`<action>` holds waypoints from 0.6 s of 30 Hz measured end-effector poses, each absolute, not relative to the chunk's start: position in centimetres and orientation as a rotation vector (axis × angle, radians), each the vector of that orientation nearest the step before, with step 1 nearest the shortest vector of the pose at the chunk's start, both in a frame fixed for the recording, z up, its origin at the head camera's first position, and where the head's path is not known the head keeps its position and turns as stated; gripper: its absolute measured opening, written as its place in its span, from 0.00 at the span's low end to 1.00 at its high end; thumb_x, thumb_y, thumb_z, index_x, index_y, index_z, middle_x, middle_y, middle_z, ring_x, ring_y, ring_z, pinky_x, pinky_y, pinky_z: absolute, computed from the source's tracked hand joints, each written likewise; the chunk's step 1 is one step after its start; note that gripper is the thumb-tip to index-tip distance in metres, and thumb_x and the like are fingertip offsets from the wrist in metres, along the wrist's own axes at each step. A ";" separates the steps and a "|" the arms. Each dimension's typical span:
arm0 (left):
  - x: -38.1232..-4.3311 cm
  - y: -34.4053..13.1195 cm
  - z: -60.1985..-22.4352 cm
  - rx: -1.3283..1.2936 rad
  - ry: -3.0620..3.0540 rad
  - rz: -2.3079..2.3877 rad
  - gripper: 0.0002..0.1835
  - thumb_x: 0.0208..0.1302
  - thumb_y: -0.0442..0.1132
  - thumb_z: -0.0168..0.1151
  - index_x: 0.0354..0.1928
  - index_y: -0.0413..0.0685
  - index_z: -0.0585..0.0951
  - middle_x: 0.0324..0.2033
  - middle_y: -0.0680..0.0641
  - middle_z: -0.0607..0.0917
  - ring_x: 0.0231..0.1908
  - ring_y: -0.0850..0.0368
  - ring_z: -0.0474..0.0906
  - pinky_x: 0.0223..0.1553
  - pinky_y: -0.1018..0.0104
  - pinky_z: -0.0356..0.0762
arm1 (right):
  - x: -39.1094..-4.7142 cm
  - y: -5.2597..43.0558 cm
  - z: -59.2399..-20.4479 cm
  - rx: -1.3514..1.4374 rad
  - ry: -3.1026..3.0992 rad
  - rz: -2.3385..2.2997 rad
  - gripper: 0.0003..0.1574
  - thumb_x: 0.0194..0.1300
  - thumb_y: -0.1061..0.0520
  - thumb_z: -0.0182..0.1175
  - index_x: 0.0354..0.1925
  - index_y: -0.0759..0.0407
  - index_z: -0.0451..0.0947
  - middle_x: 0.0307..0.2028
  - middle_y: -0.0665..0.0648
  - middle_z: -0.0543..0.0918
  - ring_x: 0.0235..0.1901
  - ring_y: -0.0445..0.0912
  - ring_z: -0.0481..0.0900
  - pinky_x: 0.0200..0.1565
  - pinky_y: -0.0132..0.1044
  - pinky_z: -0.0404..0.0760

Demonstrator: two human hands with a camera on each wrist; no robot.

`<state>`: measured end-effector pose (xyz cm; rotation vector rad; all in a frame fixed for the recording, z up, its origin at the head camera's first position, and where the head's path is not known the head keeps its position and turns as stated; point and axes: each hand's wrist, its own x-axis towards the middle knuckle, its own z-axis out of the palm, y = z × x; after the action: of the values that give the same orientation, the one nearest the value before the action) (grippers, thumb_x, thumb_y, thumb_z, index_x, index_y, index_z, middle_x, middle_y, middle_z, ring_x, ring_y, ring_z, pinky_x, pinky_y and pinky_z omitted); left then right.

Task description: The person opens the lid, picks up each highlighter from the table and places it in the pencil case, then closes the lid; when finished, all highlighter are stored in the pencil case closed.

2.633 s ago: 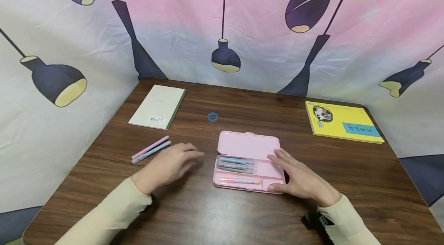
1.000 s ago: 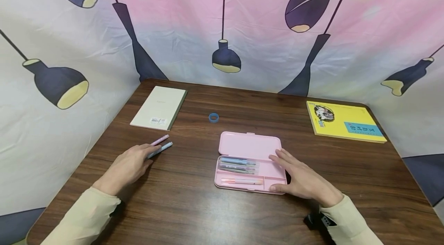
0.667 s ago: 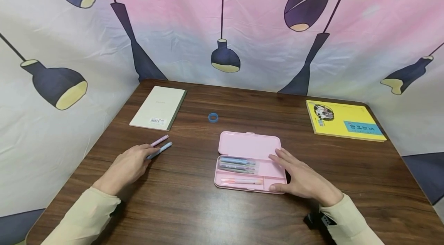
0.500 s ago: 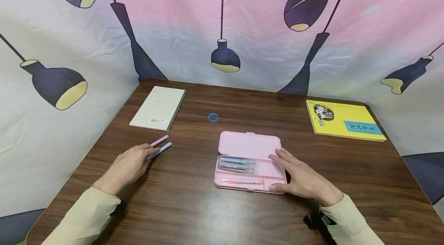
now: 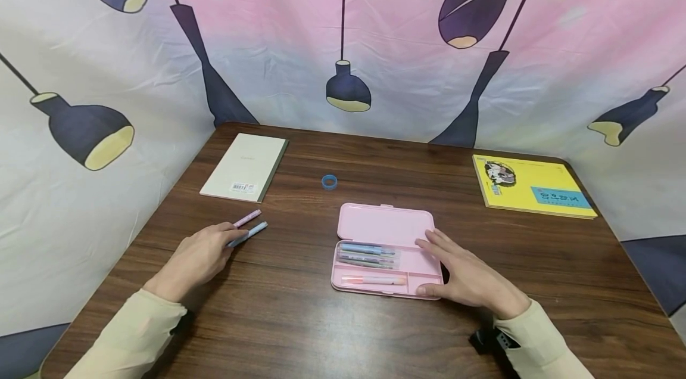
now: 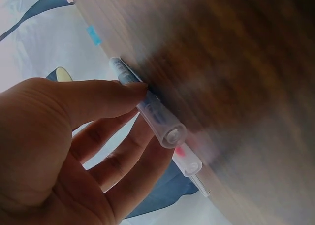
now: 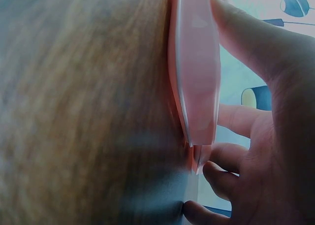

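In the head view, my left hand (image 5: 198,257) is at the left of the table, pinching a light blue pen (image 5: 252,232). The left wrist view shows thumb and fingers around this clear-ended pen (image 6: 160,120). A pink pen (image 5: 248,217) lies right beside it, partly hidden by the hand. My right hand (image 5: 471,277) holds the right end of an opened pink pencil case (image 5: 383,224), thumb on the front rim and fingers by the lid. Inside are several pens in a clear sleeve (image 5: 367,255) and an orange-and-white pen (image 5: 373,280) in the front compartment.
A pale notebook (image 5: 245,164) lies at the back left of the brown table (image 5: 300,331). A blue tape ring (image 5: 329,182) is behind the case. A yellow book (image 5: 530,185) lies at the back right. A patterned cloth (image 5: 284,69) hangs behind the table.
My left hand has moved left from near the pencil case to the two pens and taken hold of the blue one, which has just shifted slightly. The right hand stays on the case.
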<state>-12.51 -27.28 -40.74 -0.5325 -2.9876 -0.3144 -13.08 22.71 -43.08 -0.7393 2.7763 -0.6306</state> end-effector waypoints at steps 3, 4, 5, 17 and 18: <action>-12.5 -27.3 -40.7 -0.533 -2.986 -0.304 0.24 0.54 0.22 0.65 0.54 0.47 0.85 0.51 0.43 0.85 0.47 0.43 0.83 0.30 0.47 0.80 | -13.1 22.7 -43.1 -0.744 2.776 -0.635 0.59 0.53 0.21 0.63 0.74 0.47 0.63 0.76 0.61 0.57 0.75 0.60 0.53 0.66 0.63 0.64; -12.5 -27.3 -40.7 -0.532 -2.986 -0.303 0.25 0.54 0.22 0.64 0.54 0.47 0.85 0.51 0.43 0.85 0.47 0.42 0.83 0.29 0.47 0.80 | -13.1 22.7 -43.1 -0.745 2.777 -0.636 0.59 0.53 0.21 0.63 0.74 0.47 0.63 0.76 0.61 0.57 0.75 0.60 0.53 0.66 0.63 0.64; -12.5 -27.3 -40.7 -0.532 -2.986 -0.303 0.25 0.54 0.22 0.64 0.54 0.47 0.85 0.51 0.43 0.85 0.48 0.42 0.83 0.29 0.47 0.79 | -13.1 22.7 -43.1 -0.747 2.777 -0.637 0.59 0.53 0.21 0.63 0.74 0.47 0.63 0.76 0.61 0.57 0.75 0.60 0.53 0.66 0.63 0.64; -12.6 -26.5 -40.3 -0.574 -2.929 -0.291 0.24 0.54 0.23 0.65 0.54 0.46 0.85 0.50 0.43 0.85 0.49 0.42 0.83 0.36 0.44 0.81 | -13.1 22.7 -43.0 -0.747 2.776 -0.636 0.59 0.53 0.21 0.63 0.74 0.47 0.63 0.76 0.61 0.57 0.75 0.60 0.53 0.66 0.64 0.64; -12.6 -26.3 -40.2 -0.582 -2.924 -0.288 0.24 0.53 0.23 0.65 0.54 0.46 0.85 0.50 0.42 0.85 0.50 0.42 0.83 0.36 0.44 0.82 | -13.1 22.7 -43.0 -0.747 2.775 -0.635 0.59 0.53 0.21 0.63 0.74 0.47 0.63 0.76 0.61 0.57 0.75 0.60 0.53 0.66 0.64 0.64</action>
<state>-12.60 -26.31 -40.20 -0.5822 -2.9238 -0.2878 -13.08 22.73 -43.04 -0.7472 2.7754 -0.6353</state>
